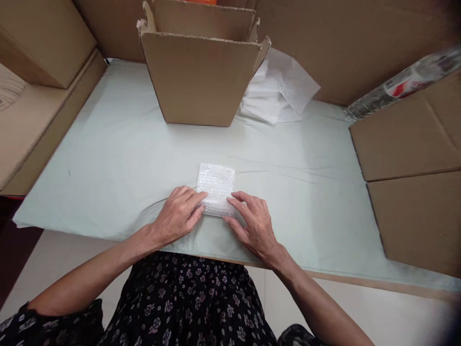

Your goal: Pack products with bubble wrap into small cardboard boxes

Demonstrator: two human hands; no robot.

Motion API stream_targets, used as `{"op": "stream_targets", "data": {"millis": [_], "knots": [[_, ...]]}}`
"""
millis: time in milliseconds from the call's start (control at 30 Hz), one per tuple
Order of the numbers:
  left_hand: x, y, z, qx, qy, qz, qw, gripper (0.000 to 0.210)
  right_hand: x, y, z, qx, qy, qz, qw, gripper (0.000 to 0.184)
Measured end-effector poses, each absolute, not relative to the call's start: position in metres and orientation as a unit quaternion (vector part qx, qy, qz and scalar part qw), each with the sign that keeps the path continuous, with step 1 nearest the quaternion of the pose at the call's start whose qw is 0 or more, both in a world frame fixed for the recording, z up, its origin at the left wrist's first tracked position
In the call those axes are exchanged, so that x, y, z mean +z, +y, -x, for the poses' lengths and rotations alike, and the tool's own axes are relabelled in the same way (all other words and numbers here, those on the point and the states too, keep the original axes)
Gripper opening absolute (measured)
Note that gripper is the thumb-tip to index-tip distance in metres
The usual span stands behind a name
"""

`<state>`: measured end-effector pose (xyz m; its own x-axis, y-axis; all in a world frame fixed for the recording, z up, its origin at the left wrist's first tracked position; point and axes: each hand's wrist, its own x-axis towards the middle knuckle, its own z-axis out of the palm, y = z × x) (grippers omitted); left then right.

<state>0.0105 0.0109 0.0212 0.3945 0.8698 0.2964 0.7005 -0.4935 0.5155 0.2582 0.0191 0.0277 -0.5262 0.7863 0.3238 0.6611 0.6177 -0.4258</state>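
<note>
A small, flat piece of bubble wrap (216, 180), roughly square, lies on the cloth-covered table in front of me, with a folded edge on the side nearest me. My left hand (182, 211) grips its near left corner, index finger on top and thumb at the near edge. On the opposite side, my right hand (254, 221) has its thumb and fingertips closed in around the near right corner. Whether anything lies inside the bubble wrap cannot be made out.
An open cardboard box (201, 81) stands beyond my hands. White bubble wrap sheets (270, 96) are heaped beside it. Large cartons (414, 192) and a plastic-wrapped roll (403, 86) are at the right. More cardboard (54, 125) borders the left. The pale green cloth (306, 158) has wrinkles.
</note>
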Motion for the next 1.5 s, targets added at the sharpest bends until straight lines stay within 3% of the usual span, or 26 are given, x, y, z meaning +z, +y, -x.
{"op": "stream_targets", "data": {"millis": [200, 433, 633, 767, 933, 1067, 1133, 1300, 1433, 1500], "knots": [[0.017, 0.016, -0.014, 0.291, 0.503, -0.808, 0.091, 0.032, 0.022, 0.031, -0.249, 0.085, -0.897, 0.386, 0.198, 0.024], [0.027, 0.010, -0.010, 0.310, 0.465, -0.809, 0.184, 0.038, 0.034, 0.038, -0.254, 0.281, -0.835, 0.437, 0.180, 0.028], [0.018, 0.029, -0.018, 0.279, 0.539, -0.784, 0.132, 0.031, 0.027, 0.061, -0.252, 0.138, -0.861, 0.466, 0.149, 0.039], [0.015, 0.032, -0.017, 0.291, 0.569, -0.756, 0.143, 0.033, 0.020, 0.069, -0.252, 0.160, -0.868, 0.446, 0.149, 0.032], [0.020, 0.013, -0.012, 0.408, 0.584, -0.610, 0.346, 0.058, 0.026, 0.054, -0.250, 0.393, -0.750, 0.449, 0.286, 0.010], [0.027, -0.008, -0.030, 0.494, 0.528, -0.379, 0.577, 0.079, 0.030, 0.041, -0.235, 0.540, -0.569, 0.470, 0.405, 0.019], [0.030, -0.014, -0.042, 0.498, 0.474, -0.321, 0.651, 0.071, 0.030, 0.038, -0.228, 0.562, -0.525, 0.477, 0.426, 0.022], [0.042, -0.006, -0.045, 0.460, 0.476, -0.387, 0.642, 0.038, 0.040, 0.052, -0.234, 0.490, -0.652, 0.463, 0.347, 0.024], [0.050, 0.006, -0.029, 0.363, 0.528, -0.538, 0.548, 0.034, 0.065, 0.076, -0.243, 0.480, -0.725, 0.412, 0.272, 0.062], [0.051, 0.011, -0.022, 0.312, 0.524, -0.615, 0.500, 0.033, 0.077, 0.086, -0.242, 0.484, -0.759, 0.387, 0.198, 0.053]]}}
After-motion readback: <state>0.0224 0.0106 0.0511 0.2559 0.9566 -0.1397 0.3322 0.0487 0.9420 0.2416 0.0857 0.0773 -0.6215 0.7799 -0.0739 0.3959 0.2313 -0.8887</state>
